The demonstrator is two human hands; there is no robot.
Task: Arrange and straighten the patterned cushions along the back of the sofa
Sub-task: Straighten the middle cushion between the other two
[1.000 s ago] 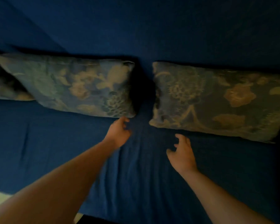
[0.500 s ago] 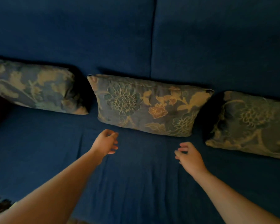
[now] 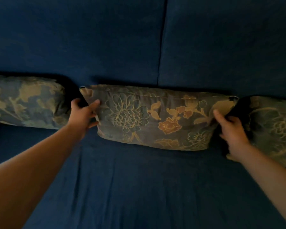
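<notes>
Three floral cushions in grey-blue and gold lean against the back of a dark blue sofa (image 3: 139, 187). The middle cushion (image 3: 155, 118) lies lengthwise between my hands. My left hand (image 3: 83, 114) grips its left end, thumb on the front face and fingers behind the edge. My right hand (image 3: 229, 128) holds its right end the same way. The left cushion (image 3: 26, 101) sits apart from the middle one by a dark gap. The right cushion (image 3: 274, 128) is partly cut off by the frame edge and partly behind my right wrist.
The sofa backrest (image 3: 106, 38) rises behind the cushions, with a vertical seam (image 3: 161, 47) just right of centre. The blue seat cover in front shows a few lengthwise creases.
Both hands rose from the seat and took hold of the middle cushion's two ends. The view shifted left across the sofa and closer in.
</notes>
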